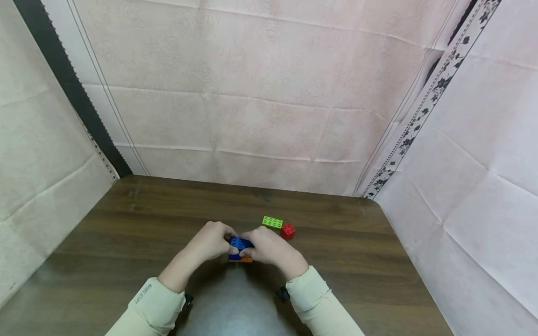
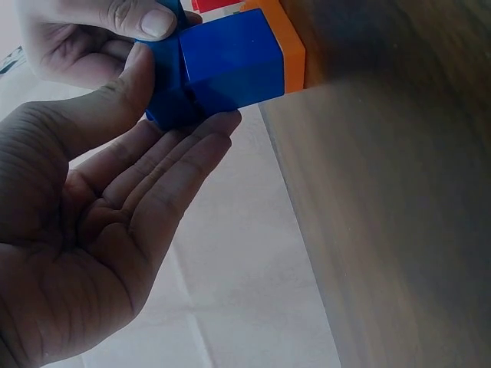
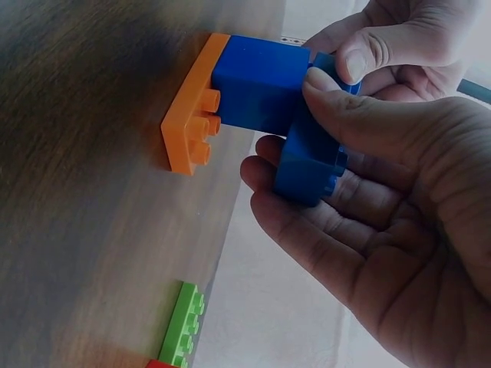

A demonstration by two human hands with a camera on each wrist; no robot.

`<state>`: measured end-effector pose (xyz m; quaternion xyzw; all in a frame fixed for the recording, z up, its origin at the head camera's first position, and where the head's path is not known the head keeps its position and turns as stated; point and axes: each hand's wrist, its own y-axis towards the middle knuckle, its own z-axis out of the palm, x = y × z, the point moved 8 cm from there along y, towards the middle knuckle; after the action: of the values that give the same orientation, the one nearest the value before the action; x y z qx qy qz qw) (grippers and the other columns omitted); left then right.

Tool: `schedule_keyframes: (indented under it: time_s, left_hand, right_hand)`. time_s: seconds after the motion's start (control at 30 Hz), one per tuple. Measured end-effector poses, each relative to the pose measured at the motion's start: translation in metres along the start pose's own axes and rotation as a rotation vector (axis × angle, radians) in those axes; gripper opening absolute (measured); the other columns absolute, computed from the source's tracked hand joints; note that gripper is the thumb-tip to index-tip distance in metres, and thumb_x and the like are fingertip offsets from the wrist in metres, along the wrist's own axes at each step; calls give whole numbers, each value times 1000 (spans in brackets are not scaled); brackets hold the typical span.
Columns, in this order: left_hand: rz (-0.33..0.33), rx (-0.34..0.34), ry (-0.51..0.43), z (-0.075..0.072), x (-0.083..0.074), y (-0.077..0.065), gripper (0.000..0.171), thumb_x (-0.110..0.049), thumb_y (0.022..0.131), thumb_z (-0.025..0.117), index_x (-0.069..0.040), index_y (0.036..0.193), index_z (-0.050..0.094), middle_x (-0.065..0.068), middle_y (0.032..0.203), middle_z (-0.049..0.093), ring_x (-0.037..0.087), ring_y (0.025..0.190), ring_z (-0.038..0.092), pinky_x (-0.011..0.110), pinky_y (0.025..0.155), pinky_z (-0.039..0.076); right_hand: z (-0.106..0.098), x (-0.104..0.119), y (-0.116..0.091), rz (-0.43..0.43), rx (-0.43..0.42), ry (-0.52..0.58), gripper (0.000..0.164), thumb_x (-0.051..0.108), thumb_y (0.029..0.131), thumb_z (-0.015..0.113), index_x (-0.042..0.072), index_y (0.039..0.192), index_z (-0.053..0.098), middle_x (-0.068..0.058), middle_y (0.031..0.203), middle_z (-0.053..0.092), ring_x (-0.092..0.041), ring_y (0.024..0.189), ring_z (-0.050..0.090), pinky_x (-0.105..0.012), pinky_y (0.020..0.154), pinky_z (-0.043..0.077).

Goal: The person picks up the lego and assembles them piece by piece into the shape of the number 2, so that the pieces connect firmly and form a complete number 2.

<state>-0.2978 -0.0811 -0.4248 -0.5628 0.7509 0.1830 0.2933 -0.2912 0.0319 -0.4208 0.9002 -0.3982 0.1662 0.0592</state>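
Note:
An orange flat toy brick (image 3: 192, 115) lies on the table with a tall blue brick (image 3: 261, 80) standing on one end of it. On that blue brick sits a longer blue brick (image 3: 307, 157), which overhangs to the side; a slight gap shows between the two blue bricks in the left wrist view. My left hand (image 1: 214, 241) pinches one end of the longer blue brick between thumb and fingers. Opposite it, my right hand (image 1: 269, 246) pinches the other end. Both thumb tips almost meet on the near side.
A bright green flat brick (image 1: 272, 222) and a red brick (image 1: 287, 231) lie just beyond my right hand on the brown wooden table (image 1: 344, 266). Pale cloth (image 1: 260, 93) hangs behind the table and along both sides.

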Motion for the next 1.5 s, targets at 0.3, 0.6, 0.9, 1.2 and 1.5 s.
schedule_keyframes:
  time_s: [0.3, 0.6, 0.9, 1.2, 1.5]
  left_hand:
    - [-7, -3, -1, 0, 0, -2, 24, -14, 79, 85, -9, 101, 78, 0, 88, 72, 14, 72, 61, 32, 66, 54]
    - [-14, -5, -3, 0, 1, -3, 24, -15, 79, 85, -9, 101, 78, 0, 88, 72, 14, 72, 61, 33, 66, 54]
    - [-18, -1, -6, 1, 3, -4, 24, -15, 79, 85, -9, 102, 78, 0, 88, 72, 13, 73, 62, 34, 68, 54]
    - [-14, -1, -15, 1, 3, -2, 24, -15, 79, 85, -9, 102, 78, -1, 88, 71, 14, 73, 61, 34, 67, 54]
    - [-16, -6, -21, 0, 2, 0, 23, -13, 79, 85, -8, 101, 78, -1, 85, 70, 14, 71, 61, 33, 66, 54]
  right_hand:
    - [1, 2, 1, -6, 6, 6, 27, 25, 93, 74, 13, 118, 72, 5, 97, 73, 0, 74, 61, -19, 75, 55]
    - [2, 3, 1, -6, 11, 10, 28, 24, 93, 75, 13, 118, 72, 5, 97, 73, 0, 75, 61, -20, 76, 55]
    - [2, 4, 0, -7, 10, 10, 25, 23, 93, 74, 12, 116, 73, 6, 94, 72, 0, 72, 60, -18, 73, 54]
    - [1, 3, 0, 9, 23, 5, 29, 24, 92, 75, 14, 120, 72, 4, 99, 73, -1, 77, 63, -22, 78, 56]
    - [0, 3, 1, 13, 13, 0, 28, 23, 92, 76, 13, 119, 73, 5, 97, 73, -1, 74, 61, -21, 77, 56]
